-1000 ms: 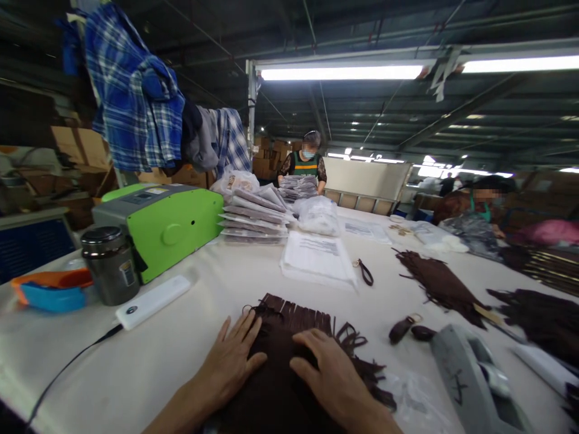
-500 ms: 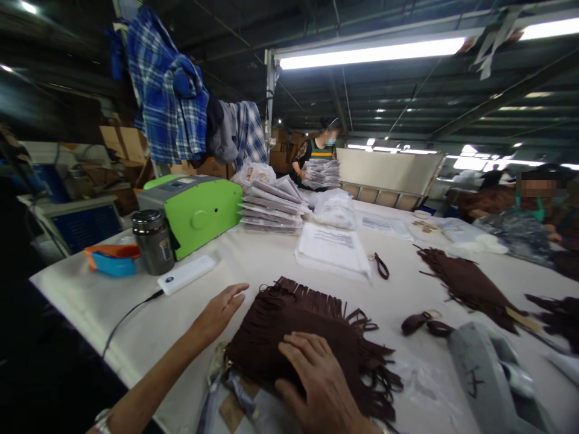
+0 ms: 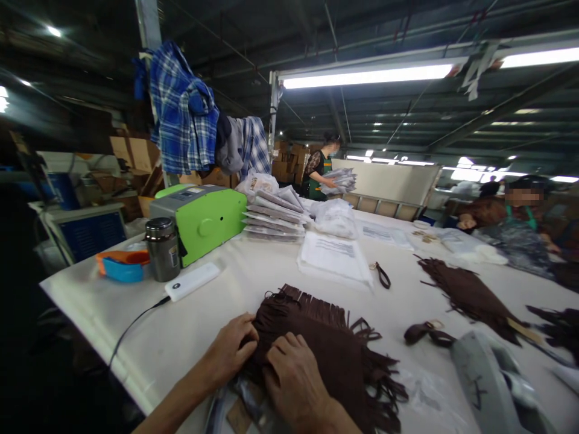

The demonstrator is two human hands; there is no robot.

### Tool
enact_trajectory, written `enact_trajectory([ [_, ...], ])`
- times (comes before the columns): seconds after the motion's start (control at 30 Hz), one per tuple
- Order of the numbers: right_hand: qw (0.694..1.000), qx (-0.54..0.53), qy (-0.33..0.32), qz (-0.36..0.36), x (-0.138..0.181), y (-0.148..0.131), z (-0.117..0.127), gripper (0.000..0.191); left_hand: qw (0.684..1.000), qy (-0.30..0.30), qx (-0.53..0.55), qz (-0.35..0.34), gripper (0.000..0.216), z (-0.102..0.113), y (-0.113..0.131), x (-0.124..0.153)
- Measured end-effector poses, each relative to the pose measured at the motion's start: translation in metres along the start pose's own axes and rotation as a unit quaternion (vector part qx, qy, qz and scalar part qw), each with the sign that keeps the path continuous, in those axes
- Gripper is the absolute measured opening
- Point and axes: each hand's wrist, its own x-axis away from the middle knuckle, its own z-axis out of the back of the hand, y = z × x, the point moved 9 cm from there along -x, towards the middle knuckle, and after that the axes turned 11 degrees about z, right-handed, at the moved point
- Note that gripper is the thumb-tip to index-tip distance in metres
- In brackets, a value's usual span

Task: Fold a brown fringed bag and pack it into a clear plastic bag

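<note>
Fringed brown bag, one: lower centre of the frame, on the bench, extending rightward from both hands; long axis unclear, part being covered. Left hand: at its left edge, grip narrow, touching; pinch could not be told. Right hand: atop its left part, loosely bent; hold likewise uncertain.

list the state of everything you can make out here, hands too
fringed brown bag: lying flat on the table
left hand: fingers bent at the bag's left edge
right hand: resting on the bag, fingers bent
flask: upright, lid on
white power bank: cable plugged in
packet stack: piled unevenly
plaid shirt: hanging
tube light: lit
</note>
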Motion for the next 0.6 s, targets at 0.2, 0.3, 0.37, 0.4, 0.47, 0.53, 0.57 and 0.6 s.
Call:
enact_trajectory([
  [0.2, 0.997, -0.01, -0.037, -0.066, -0.015, 0.016, 0.0, 0.014, 1.0, -0.007, 0.023, 0.006, 0.007, -0.006, 0.0, -0.004],
  [0.3, 0.996, 0.027, -0.078, -0.033, -0.024, 0.013, -0.005, 0.013, 0.999, -0.018, 0.049, 0.002, 0.004, -0.003, 0.002, -0.004],
  [0.37, 0.995, 0.037, -0.087, -0.018, -0.026, 0.013, -0.006, 0.013, 0.997, -0.026, 0.067, -0.002, 0.008, 0.001, 0.003, -0.002],
  [0.4, 0.995, 0.039, -0.086, -0.015, -0.026, 0.014, -0.005, 0.012, 0.997, -0.03, 0.075, -0.004, 0.01, 0.002, 0.002, 0.0],
  [0.47, 0.995, 0.049, -0.082, -0.008, -0.026, 0.015, -0.001, 0.01, 0.995, -0.043, 0.095, -0.01, 0.013, 0.003, 0.001, 0.003],
  [0.53, 0.995, 0.055, -0.078, 0.0, -0.023, 0.015, 0.005, 0.01, 0.991, -0.055, 0.117, -0.015, 0.015, 0.001, -0.002, 0.006],
  [0.57, 0.996, 0.052, -0.073, 0.005, -0.022, 0.014, 0.009, 0.01, 0.99, -0.053, 0.127, -0.017, 0.014, 0.001, -0.003, 0.007],
  [0.6, 0.997, 0.043, -0.065, 0.009, -0.019, 0.012, 0.012, 0.011, 0.99, -0.046, 0.133, -0.018, 0.011, 0.0, -0.005, 0.008],
])
